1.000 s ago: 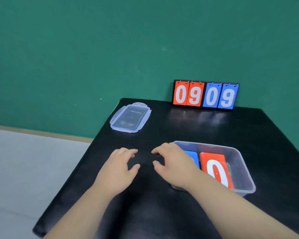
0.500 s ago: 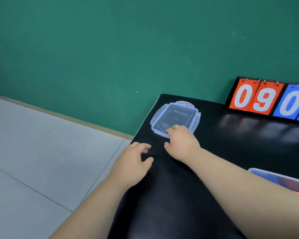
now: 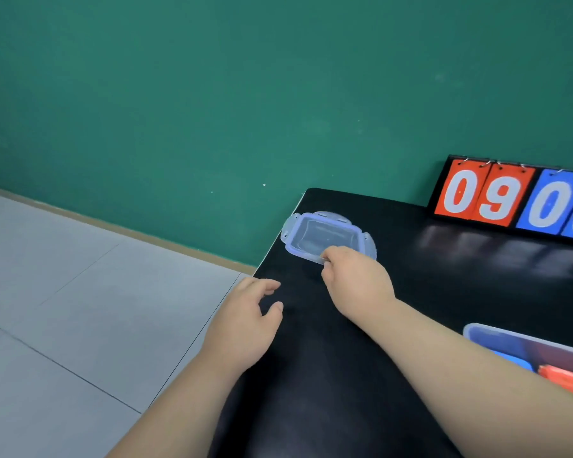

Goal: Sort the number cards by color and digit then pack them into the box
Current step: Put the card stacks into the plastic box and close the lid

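Note:
The clear plastic lid [image 3: 318, 236] lies at the black table's far left corner. My right hand [image 3: 354, 279] pinches the lid's near edge, and that edge looks slightly lifted. My left hand [image 3: 245, 322] hovers over the table's left edge, fingers loosely curled and holding nothing. The clear box [image 3: 497, 335] shows partly at the right edge, with a blue card [image 3: 516, 360] and a red card [image 3: 566, 380] inside it.
A flip scoreboard [image 3: 510, 200] with red digits 0 and 9 and blue digits stands at the table's back, against the green wall. The black table [image 3: 344, 391] ends just left of my left hand, with grey floor tiles [image 3: 80, 309] beyond.
My right hand left the box, reached to the lid and took hold of its near edge. The view swung left, so the box slid to the right edge.

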